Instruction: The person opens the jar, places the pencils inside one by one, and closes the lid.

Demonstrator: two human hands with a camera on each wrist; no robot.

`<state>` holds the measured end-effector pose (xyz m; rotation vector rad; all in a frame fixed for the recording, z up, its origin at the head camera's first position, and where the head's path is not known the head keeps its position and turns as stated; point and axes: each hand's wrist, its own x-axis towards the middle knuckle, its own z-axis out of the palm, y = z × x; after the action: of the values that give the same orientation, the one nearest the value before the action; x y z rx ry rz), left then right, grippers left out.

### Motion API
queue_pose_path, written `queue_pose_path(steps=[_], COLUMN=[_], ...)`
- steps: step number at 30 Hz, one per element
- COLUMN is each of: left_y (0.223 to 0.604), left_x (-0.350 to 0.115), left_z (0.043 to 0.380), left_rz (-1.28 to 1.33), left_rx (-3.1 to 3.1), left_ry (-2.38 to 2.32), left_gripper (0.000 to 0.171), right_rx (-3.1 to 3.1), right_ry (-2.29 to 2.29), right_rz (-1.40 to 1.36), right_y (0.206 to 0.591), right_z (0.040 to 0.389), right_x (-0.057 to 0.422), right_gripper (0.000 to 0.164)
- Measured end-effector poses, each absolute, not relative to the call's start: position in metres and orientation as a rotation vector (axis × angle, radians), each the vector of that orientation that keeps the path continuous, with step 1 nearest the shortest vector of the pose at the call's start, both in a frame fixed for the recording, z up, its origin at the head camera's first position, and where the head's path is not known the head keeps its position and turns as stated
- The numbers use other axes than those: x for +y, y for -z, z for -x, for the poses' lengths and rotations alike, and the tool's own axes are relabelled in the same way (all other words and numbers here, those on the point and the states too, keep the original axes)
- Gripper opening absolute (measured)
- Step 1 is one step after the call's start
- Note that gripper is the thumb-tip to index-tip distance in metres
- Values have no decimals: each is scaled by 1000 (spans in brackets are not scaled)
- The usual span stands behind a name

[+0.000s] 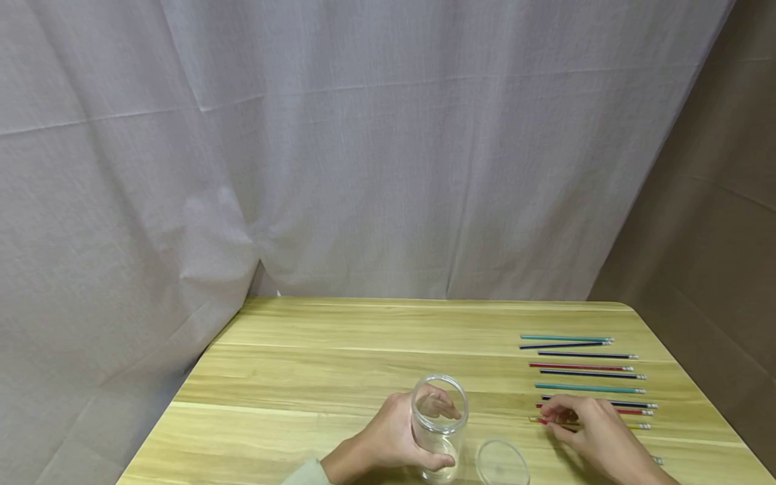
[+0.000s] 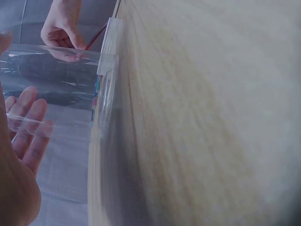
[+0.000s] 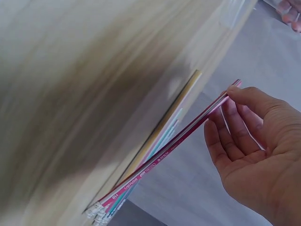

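Observation:
My left hand (image 1: 388, 431) grips a clear plastic jar (image 1: 438, 441) around its side, thumb in front and fingers behind. The jar stands upright and uncapped, its round mouth facing up. My right hand (image 1: 594, 431) pinches a red pencil (image 3: 186, 132) near one end between thumb and fingertips. That end is raised, while the white eraser end slants down to the tabletop in the right wrist view. A yellow pencil (image 3: 183, 96) lies just beside it. Between the two hands is a clear round lid (image 1: 503, 465).
Several pencils lie in a loose row on the right side of the wooden table (image 1: 315, 364), among them a teal pencil (image 1: 588, 388) and a red pencil (image 1: 578, 367), eraser ends to the right. A grey curtain (image 1: 376, 168) hangs behind the table.

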<state>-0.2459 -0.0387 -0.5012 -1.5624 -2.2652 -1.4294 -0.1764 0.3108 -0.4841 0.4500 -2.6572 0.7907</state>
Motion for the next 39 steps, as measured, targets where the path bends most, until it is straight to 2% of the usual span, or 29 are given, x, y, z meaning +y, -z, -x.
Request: queue_pose_path(steps=[19, 27, 39], left_y=[502, 500, 501], left_x=[-38, -39, -38], left_z=[246, 245, 245], left_rz=[1558, 1546, 1542], left_rx=[-2258, -2273, -2267], left_ry=[1428, 1430, 1414], left_gripper=[66, 67, 67], right_rx=[-2463, -2350, -2266], right_ry=[-749, -755, -697], right_rz=[-458, -544, -524], right_y=[460, 452, 430], right_z=[173, 174, 171], right_x=[308, 309, 304], right_gripper=[45, 48, 52])
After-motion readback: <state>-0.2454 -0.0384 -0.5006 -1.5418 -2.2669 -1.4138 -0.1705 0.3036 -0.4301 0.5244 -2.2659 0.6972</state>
